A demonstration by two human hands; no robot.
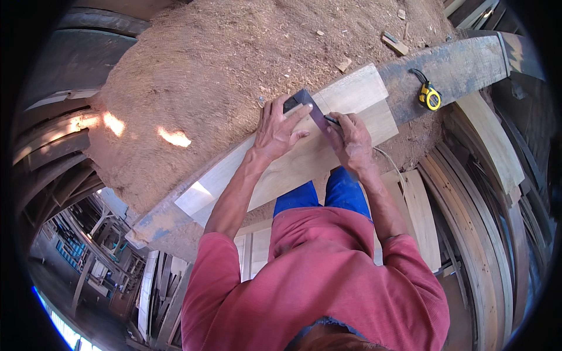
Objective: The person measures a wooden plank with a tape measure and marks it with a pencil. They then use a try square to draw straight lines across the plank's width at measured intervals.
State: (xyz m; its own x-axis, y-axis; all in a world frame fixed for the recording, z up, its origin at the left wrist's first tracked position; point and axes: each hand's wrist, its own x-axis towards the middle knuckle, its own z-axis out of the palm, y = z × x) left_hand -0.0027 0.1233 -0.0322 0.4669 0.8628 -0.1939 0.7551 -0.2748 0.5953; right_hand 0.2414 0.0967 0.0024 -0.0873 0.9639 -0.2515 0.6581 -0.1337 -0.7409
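A pale wooden board point(293, 162) lies over a second pale board point(350, 90) on a long worn plank. Across the top board sits a try square point(319, 117) with a dark blade. My left hand point(277, 131) is closed around the square's dark far end, its thumb stretched over the wood. In my right hand point(355, 141) is a slim dark pencil point(331, 119), pinched with its tip beside the blade's right edge. That hand covers the near end of the blade.
A yellow tape measure point(431, 97) rests on the worn plank point(462, 65) to the right. Sawdust point(205, 76) heaps up beyond the boards, with a small wood offcut point(396, 44) on it. Long timber planks point(468, 216) stand at the right. A thin cord point(393, 164) hangs near my right wrist.
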